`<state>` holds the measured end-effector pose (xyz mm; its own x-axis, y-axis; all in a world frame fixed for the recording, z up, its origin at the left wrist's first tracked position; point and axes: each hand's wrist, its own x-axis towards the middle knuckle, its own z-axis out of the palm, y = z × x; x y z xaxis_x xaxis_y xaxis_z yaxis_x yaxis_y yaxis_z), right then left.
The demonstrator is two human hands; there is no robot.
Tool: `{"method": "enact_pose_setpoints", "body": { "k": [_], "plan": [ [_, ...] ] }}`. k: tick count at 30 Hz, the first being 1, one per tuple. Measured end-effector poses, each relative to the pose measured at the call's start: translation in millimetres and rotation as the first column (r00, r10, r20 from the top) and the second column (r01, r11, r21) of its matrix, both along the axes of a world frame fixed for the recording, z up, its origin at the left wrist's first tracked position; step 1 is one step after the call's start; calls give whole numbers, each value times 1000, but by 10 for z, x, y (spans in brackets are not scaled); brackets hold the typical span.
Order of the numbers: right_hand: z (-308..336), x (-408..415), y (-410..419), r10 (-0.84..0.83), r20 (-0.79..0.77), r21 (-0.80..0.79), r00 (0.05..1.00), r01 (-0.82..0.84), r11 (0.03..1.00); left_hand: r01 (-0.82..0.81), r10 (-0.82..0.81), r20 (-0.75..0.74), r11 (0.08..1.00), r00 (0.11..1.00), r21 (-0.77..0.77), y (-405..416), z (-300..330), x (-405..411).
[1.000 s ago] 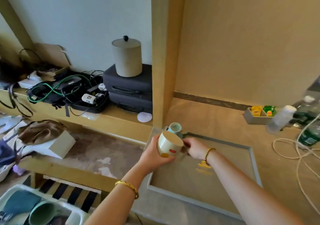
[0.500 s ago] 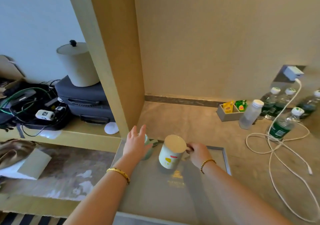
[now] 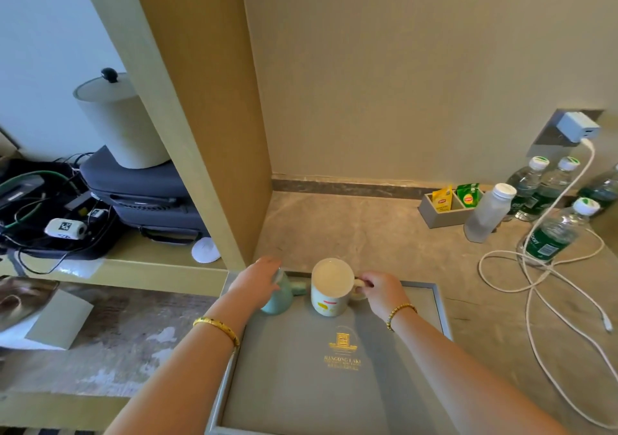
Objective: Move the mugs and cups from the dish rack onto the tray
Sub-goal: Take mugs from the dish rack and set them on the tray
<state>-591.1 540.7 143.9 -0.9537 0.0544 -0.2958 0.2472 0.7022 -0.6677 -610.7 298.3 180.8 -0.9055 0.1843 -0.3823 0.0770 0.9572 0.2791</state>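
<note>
Tray: grey, framed, gold logo at centre; lies on the stone surface, near edge out of frame.

White mug: stands at the tray's far edge, apparently base up, yellow and red print on its side. The right hand pinches its handle, fingers curled round it.

Green mug: pale green, in the tray's far left corner, just beside the white mug; whether the two touch cannot be told. The left hand lies over its top, fingers curved down round the rim, gripping it.

Dish rack: not in view.

Bystanders: tea-bag box, frosted bottle, water bottles and a white cable, all right of the tray and well apart from it.

Risks, as judged:
- The mugs sit close; letting go or shifting either carelessly could knock one against the other and chip a rim.
- Both stand hard by the far frame; a nudge could ride a base onto the frame and tip it.
- A quick withdrawal of the right hand could drag the white mug by its handle.
</note>
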Motion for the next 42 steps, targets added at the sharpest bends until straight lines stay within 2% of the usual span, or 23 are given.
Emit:
{"method": "enact_pose_setpoints", "body": {
  "k": [4,8,12,17,21,24,26,28,32,35,38,42],
  "plan": [
    [-6,-37,-11,3,-10,9,1000,-3,1000,71,-71,-35,997,997,-6,-21,-27,-30],
    [-1,-55,-53,-4,-46,15,999,5,1000,55,-54,-43,998,998,26,-59,-43,-46],
    [11,-63,-40,-21,-12,-18,1000,21,1000,32,-30,-48,999,998,31,-49,-76,-29],
    [-17,-4,-32,-48,11,-38,999,48,998,19,-20,-40,999,999,-33,-14,-101,68],
    [15,44,-58,61,49,-6,997,-61,998,-8,5,-68,999,998,-49,29,-73,154],
    [141,48,-137,53,-100,24,994,-50,998,-41,35,-108,998,994,-57,50,-13,200],
    [256,62,-251,31,-246,29,969,-24,999,-80,79,-149,997,986,-1,67,46,243],
    [382,91,-434,58,-357,15,932,-57,998,-117,142,-223,985,965,124,83,118,311],
    [572,171,-936,224,-445,47,867,-227,973,-173,318,-385,915,867,365,-27,276,533],
    [614,264,-1360,333,-479,60,812,-348,936,-233,402,-429,889,809,393,-333,267,791],
    [562,421,-1875,428,-499,61,754,-462,885,-356,514,-410,843,753,404,-823,138,1124],
    [337,758,-2687,581,-415,69,701,-612,788,-580,717,-258,683,648,444,-1594,-70,1658]
  ]
}}
